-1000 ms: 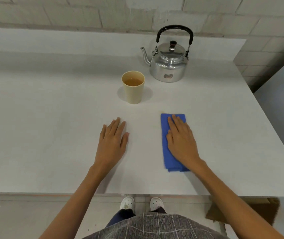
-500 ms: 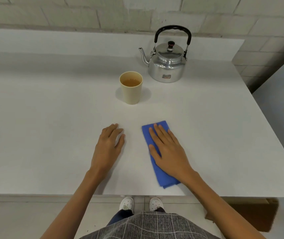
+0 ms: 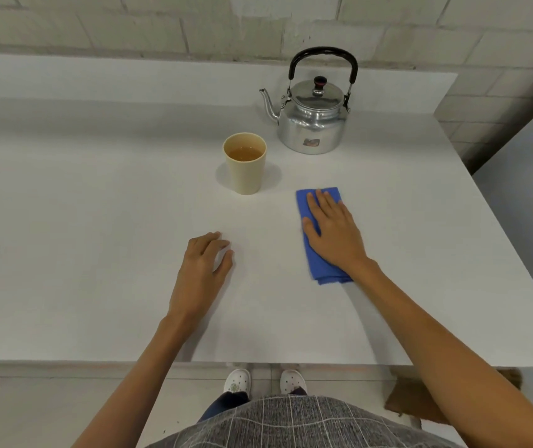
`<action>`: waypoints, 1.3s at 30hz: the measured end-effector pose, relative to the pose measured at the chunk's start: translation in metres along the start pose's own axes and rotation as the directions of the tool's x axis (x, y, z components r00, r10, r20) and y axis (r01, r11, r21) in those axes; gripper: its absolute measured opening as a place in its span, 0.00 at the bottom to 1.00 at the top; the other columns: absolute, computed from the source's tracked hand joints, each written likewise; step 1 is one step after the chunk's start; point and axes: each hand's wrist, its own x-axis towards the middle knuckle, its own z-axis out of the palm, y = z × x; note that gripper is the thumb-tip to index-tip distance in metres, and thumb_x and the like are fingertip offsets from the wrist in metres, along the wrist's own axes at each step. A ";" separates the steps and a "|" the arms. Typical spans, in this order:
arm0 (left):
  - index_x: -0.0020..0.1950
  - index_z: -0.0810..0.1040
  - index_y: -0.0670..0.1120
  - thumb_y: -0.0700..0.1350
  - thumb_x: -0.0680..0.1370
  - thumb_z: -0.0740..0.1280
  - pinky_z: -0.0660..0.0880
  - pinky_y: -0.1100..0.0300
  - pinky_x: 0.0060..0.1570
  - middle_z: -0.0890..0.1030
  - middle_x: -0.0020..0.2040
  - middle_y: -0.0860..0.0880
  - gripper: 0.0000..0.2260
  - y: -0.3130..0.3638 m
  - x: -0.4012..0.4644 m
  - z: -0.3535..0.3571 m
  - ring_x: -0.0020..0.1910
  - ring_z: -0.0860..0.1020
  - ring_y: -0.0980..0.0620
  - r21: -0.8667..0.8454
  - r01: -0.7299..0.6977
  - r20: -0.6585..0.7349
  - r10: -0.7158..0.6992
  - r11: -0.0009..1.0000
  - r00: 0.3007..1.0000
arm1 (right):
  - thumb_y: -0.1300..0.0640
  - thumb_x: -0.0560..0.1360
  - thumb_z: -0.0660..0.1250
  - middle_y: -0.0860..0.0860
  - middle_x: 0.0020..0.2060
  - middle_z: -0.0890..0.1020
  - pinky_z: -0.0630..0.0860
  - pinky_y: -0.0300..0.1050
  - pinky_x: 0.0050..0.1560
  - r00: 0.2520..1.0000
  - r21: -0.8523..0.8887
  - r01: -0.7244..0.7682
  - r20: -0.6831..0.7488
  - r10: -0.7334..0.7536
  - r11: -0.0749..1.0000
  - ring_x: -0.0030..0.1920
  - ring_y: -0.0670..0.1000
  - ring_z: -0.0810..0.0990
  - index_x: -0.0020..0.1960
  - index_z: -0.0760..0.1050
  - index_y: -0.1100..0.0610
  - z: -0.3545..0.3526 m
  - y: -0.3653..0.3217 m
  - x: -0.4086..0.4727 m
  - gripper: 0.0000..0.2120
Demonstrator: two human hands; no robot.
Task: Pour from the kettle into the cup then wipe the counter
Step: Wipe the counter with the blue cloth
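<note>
A silver kettle (image 3: 312, 124) with a black handle stands upright at the back of the white counter (image 3: 80, 237), its spout pointing left. In front and to its left is a beige cup (image 3: 245, 171) holding brownish liquid. My right hand (image 3: 333, 234) lies flat, palm down, pressing on a folded blue cloth (image 3: 315, 260) just right of the cup. My left hand (image 3: 202, 273) rests on the counter nearer to me, fingers loosely curled, holding nothing.
A raised ledge (image 3: 129, 79) and a block wall run behind the counter. The counter's right edge (image 3: 501, 240) slants away beside a grey gap. Below the front edge (image 3: 97, 362) I see tiled floor, my shoes and a brown mat (image 3: 420, 405).
My right hand slid the blue cloth left and toward me, then away and to the right, ending beside the cup. My left hand curled its fingers and stayed nearly in place.
</note>
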 end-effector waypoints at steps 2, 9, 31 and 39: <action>0.59 0.78 0.41 0.42 0.78 0.64 0.63 0.63 0.62 0.76 0.64 0.44 0.11 0.000 0.000 0.000 0.66 0.69 0.48 0.005 0.000 0.002 0.000 1.000 1.000 | 0.48 0.82 0.52 0.54 0.78 0.55 0.44 0.46 0.75 0.999 -0.006 0.033 0.007 -0.033 0.999 0.78 0.52 0.51 0.78 0.51 0.56 0.004 -0.011 0.002 0.27; 0.59 0.78 0.40 0.42 0.78 0.64 0.63 0.64 0.61 0.76 0.63 0.43 0.12 0.001 0.000 0.000 0.65 0.70 0.47 0.011 -0.005 0.005 0.004 1.000 1.000 | 0.48 0.83 0.50 0.50 0.78 0.52 0.41 0.43 0.76 0.980 0.025 0.190 0.062 -0.191 0.982 0.78 0.48 0.48 0.78 0.50 0.54 0.005 -0.038 -0.044 0.26; 0.59 0.76 0.42 0.42 0.78 0.64 0.64 0.67 0.57 0.77 0.59 0.46 0.11 0.000 -0.002 -0.001 0.61 0.71 0.49 -0.067 0.002 -0.039 -0.004 0.998 0.999 | 0.54 0.82 0.50 0.57 0.77 0.57 0.46 0.49 0.76 0.999 -0.041 0.033 -0.023 -0.034 0.999 0.77 0.54 0.54 0.77 0.53 0.59 0.010 -0.030 0.003 0.25; 0.55 0.75 0.39 0.38 0.80 0.58 0.61 0.70 0.50 0.78 0.51 0.42 0.08 0.001 0.000 -0.004 0.51 0.73 0.46 -0.076 -0.001 -0.087 -0.006 0.997 0.996 | 0.53 0.82 0.51 0.53 0.77 0.57 0.44 0.46 0.77 0.944 0.016 0.327 0.045 -0.327 0.945 0.78 0.51 0.52 0.77 0.54 0.58 0.033 -0.112 -0.030 0.24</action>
